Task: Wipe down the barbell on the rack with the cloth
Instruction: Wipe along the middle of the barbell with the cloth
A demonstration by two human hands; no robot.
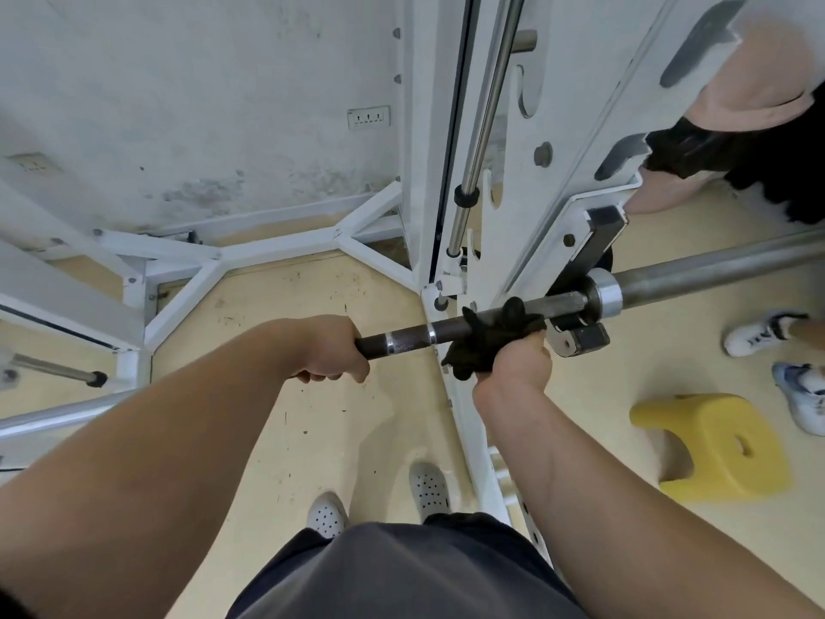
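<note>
- While resting on the white rack [527, 180], the barbell [696, 272] runs left to right, rising slightly toward the right, its dark shaft passing through both hands.
- The left hand [328, 350] is closed around the bare shaft.
- Just beside it, the right hand [513, 364] clamps a dark cloth [491, 337] around the bar near the collar.
- A yellow stool [714, 444] sits on the beige floor [312, 440] right of the right forearm.

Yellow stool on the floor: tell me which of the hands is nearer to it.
Right. The right hand, clutching the dark cloth around the barbell, is above and left of the yellow stool. The left hand grips the bar farther left.
</note>
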